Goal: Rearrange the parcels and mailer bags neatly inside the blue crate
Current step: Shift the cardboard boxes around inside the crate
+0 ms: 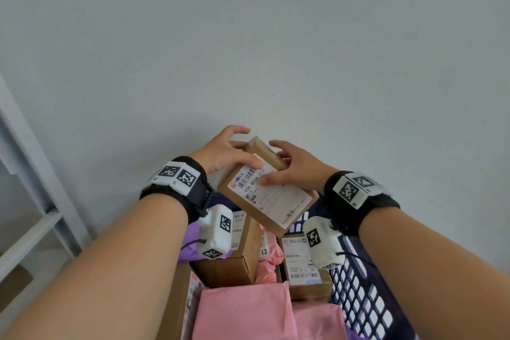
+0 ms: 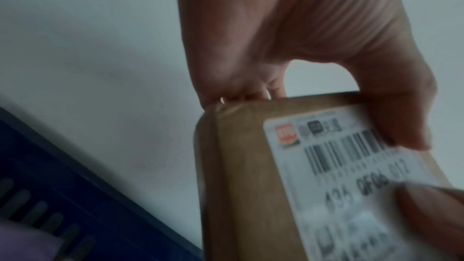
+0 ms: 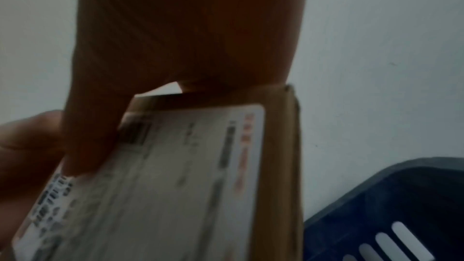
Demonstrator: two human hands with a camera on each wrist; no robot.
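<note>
The left hand had its thumb on the white label and its fingers curled over the far end of a brown box, while the right hand gripped the same box from the other side, thumb pressed on the label. The box was held tilted, above the far end of the blue crate. Inside the crate lay more brown boxes, pink mailer bags and a purple bag.
</note>
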